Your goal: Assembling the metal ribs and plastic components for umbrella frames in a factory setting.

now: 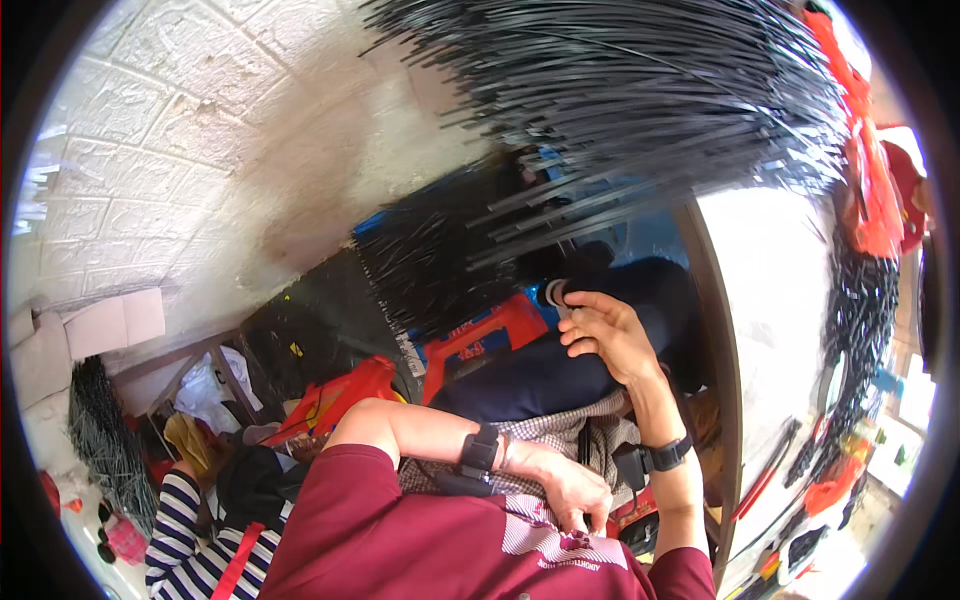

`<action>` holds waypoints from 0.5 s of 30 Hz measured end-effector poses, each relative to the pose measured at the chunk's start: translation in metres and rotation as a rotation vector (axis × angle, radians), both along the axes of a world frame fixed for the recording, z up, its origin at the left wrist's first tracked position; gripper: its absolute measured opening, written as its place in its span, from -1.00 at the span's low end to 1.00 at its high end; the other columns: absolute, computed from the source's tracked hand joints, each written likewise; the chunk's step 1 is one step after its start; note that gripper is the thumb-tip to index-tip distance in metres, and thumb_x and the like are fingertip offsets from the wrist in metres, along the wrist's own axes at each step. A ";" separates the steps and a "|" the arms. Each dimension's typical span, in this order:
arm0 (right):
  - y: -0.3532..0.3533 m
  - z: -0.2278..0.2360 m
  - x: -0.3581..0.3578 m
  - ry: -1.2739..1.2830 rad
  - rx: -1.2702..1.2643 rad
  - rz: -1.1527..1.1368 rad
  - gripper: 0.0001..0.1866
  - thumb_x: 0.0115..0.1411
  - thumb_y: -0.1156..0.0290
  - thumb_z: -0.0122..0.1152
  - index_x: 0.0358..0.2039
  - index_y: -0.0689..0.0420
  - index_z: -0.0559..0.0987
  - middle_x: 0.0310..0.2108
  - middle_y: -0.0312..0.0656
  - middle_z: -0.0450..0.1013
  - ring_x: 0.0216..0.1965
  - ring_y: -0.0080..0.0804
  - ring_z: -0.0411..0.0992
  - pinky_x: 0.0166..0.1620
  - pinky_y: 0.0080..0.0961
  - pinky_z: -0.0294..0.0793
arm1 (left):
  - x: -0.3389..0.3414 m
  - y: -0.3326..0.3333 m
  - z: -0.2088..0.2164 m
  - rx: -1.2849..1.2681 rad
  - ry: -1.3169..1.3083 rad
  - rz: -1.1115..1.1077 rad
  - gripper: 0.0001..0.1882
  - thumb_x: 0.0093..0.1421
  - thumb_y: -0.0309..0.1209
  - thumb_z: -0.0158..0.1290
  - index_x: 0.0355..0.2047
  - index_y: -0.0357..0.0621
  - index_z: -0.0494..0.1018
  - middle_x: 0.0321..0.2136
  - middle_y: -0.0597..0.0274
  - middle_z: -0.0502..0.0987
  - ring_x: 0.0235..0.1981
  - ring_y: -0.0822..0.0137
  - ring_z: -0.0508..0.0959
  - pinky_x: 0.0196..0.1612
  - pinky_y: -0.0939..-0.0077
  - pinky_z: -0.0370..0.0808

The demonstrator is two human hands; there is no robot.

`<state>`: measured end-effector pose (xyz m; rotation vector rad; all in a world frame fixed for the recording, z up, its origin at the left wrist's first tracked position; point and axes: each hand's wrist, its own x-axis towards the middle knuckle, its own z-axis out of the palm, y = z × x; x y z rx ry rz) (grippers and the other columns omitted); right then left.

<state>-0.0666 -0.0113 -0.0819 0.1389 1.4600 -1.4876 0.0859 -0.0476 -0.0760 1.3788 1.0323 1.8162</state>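
Observation:
My left hand [578,492] reaches across my body to the patterned panel of the maroon shirt [440,545]. Its fingers are bent down and drawn together against the cloth; what they hold, if anything, is hidden. My right hand [612,338] is raised above my dark trouser leg [530,380], with fingers partly curled and apart and nothing clear in them. Dark bands with small boxes circle both wrists. A checked cloth [440,450] lies across my lap. Ahead of the right hand is a large bundle of thin black strips [650,90].
A white tabletop [780,300] runs along the right, with red plastic bags [875,200] and more black strips [860,320]. Ahead lie a red plastic piece [490,345] and dark sacks [320,310]. Someone in a striped sleeve [175,520] sits at left, near a white block wall [190,130].

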 end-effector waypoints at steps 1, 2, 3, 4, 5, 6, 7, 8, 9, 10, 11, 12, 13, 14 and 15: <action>0.009 0.009 0.008 0.010 -0.035 -0.027 -0.65 0.26 0.47 0.13 0.03 0.33 0.43 -0.30 -0.07 0.53 -0.33 -0.40 0.53 -0.29 -0.53 0.59 | 0.003 0.001 0.002 0.002 -0.021 0.038 -0.63 0.04 -0.13 0.16 -0.56 -0.24 0.48 -0.63 -0.01 0.50 -0.54 0.00 0.52 -0.47 0.12 0.35; 0.017 0.021 0.014 0.036 -0.014 -0.066 -0.66 0.27 0.48 0.12 0.02 0.34 0.44 -0.33 -0.11 0.52 -0.34 -0.43 0.52 -0.29 -0.55 0.58 | 0.000 -0.003 0.007 -0.059 -0.005 0.024 -0.64 0.04 -0.14 0.15 -0.57 -0.24 0.48 -0.65 0.00 0.49 -0.56 0.00 0.51 -0.48 0.13 0.35; 0.026 0.027 0.020 0.048 -0.018 -0.081 -0.66 0.27 0.48 0.12 0.02 0.34 0.44 -0.33 -0.11 0.52 -0.34 -0.43 0.52 -0.29 -0.55 0.58 | -0.003 -0.005 0.012 -0.121 0.012 0.013 -0.64 0.04 -0.15 0.14 -0.58 -0.25 0.49 -0.67 0.01 0.48 -0.57 0.01 0.51 -0.49 0.13 0.35; 0.037 0.032 0.027 0.071 -0.009 -0.119 -0.67 0.27 0.48 0.12 0.01 0.34 0.44 -0.33 -0.11 0.52 -0.34 -0.44 0.52 -0.29 -0.55 0.58 | -0.001 -0.002 0.012 -0.126 0.024 0.000 -0.64 0.04 -0.15 0.14 -0.58 -0.25 0.49 -0.67 0.01 0.48 -0.57 0.01 0.51 -0.49 0.13 0.35; 0.046 0.036 0.034 0.094 -0.001 -0.153 -0.67 0.27 0.48 0.12 0.01 0.35 0.43 -0.33 -0.12 0.52 -0.34 -0.45 0.52 -0.29 -0.55 0.58 | 0.002 0.001 0.012 -0.134 0.017 0.011 -0.63 0.05 -0.14 0.14 -0.59 -0.26 0.48 -0.68 0.02 0.48 -0.59 0.01 0.51 -0.49 0.13 0.35; 0.053 0.040 0.041 0.108 -0.022 -0.192 -0.69 0.27 0.48 0.12 -0.01 0.35 0.44 -0.33 -0.13 0.52 -0.35 -0.47 0.51 -0.29 -0.56 0.58 | 0.004 0.002 0.012 -0.143 0.009 0.024 -0.62 0.06 -0.14 0.13 -0.60 -0.26 0.48 -0.70 0.02 0.47 -0.60 0.02 0.50 -0.50 0.14 0.35; 0.060 0.041 0.047 0.116 -0.030 -0.198 -0.69 0.27 0.48 0.12 -0.01 0.35 0.44 -0.33 -0.13 0.52 -0.35 -0.47 0.51 -0.29 -0.56 0.58 | 0.006 0.004 0.012 -0.149 0.017 0.018 -0.62 0.06 -0.14 0.13 -0.60 -0.26 0.48 -0.70 0.02 0.47 -0.60 0.02 0.50 -0.50 0.14 0.35; 0.067 0.041 0.052 0.116 -0.044 -0.236 -0.71 0.28 0.48 0.12 -0.02 0.33 0.45 -0.35 -0.14 0.52 -0.37 -0.48 0.52 -0.31 -0.58 0.58 | 0.006 0.005 0.014 -0.167 0.030 0.010 -0.60 0.08 -0.12 0.12 -0.60 -0.26 0.48 -0.70 0.03 0.47 -0.60 0.03 0.51 -0.50 0.14 0.36; 0.071 0.041 0.057 0.116 -0.058 -0.273 -0.74 0.29 0.48 0.11 -0.04 0.30 0.46 -0.36 -0.16 0.52 -0.38 -0.49 0.52 -0.32 -0.59 0.59 | 0.007 0.005 0.016 -0.185 0.043 0.003 -0.59 0.09 -0.11 0.12 -0.61 -0.27 0.48 -0.70 0.04 0.48 -0.60 0.04 0.51 -0.50 0.14 0.36; 0.074 0.041 0.061 0.132 -0.068 -0.282 -0.76 0.29 0.49 0.11 -0.05 0.28 0.47 -0.37 -0.17 0.53 -0.38 -0.49 0.52 -0.33 -0.60 0.60 | 0.007 0.005 0.017 -0.191 0.054 0.007 -0.57 0.11 -0.09 0.12 -0.61 -0.26 0.48 -0.70 0.05 0.48 -0.60 0.05 0.51 -0.50 0.15 0.36; 0.077 0.042 0.065 0.137 -0.075 -0.282 -0.76 0.29 0.49 0.11 -0.05 0.28 0.47 -0.37 -0.17 0.53 -0.38 -0.49 0.52 -0.33 -0.60 0.60 | 0.008 0.007 0.017 -0.198 0.060 0.008 -0.57 0.11 -0.09 0.12 -0.61 -0.26 0.48 -0.70 0.05 0.48 -0.60 0.05 0.51 -0.50 0.15 0.36; 0.078 0.041 0.068 0.135 -0.087 -0.299 -0.76 0.29 0.49 0.11 -0.06 0.28 0.48 -0.37 -0.17 0.53 -0.38 -0.50 0.52 -0.34 -0.59 0.60 | 0.009 0.009 0.016 -0.198 0.072 0.021 -0.56 0.11 -0.08 0.12 -0.61 -0.27 0.48 -0.71 0.05 0.48 -0.61 0.05 0.51 -0.51 0.16 0.36; 0.080 0.041 0.071 0.132 -0.099 -0.316 -0.77 0.29 0.49 0.11 -0.06 0.27 0.48 -0.38 -0.18 0.53 -0.39 -0.50 0.52 -0.34 -0.59 0.60 | 0.010 0.009 0.016 -0.199 0.083 0.034 -0.56 0.11 -0.08 0.12 -0.61 -0.27 0.48 -0.71 0.05 0.48 -0.61 0.05 0.51 -0.52 0.17 0.36; 0.082 0.041 0.074 0.134 -0.107 -0.313 -0.77 0.29 0.49 0.11 -0.06 0.27 0.48 -0.38 -0.18 0.53 -0.39 -0.50 0.52 -0.34 -0.59 0.60 | 0.012 0.010 0.016 -0.206 0.086 0.038 -0.56 0.11 -0.08 0.12 -0.61 -0.27 0.48 -0.71 0.05 0.48 -0.61 0.05 0.51 -0.52 0.17 0.36; 0.084 0.040 0.076 0.146 -0.098 -0.319 -0.77 0.29 0.49 0.11 -0.06 0.27 0.48 -0.38 -0.18 0.53 -0.39 -0.50 0.52 -0.34 -0.60 0.60 | 0.013 0.011 0.017 -0.209 0.066 0.042 -0.56 0.11 -0.08 0.13 -0.61 -0.27 0.49 -0.71 0.05 0.48 -0.62 0.05 0.50 -0.53 0.17 0.35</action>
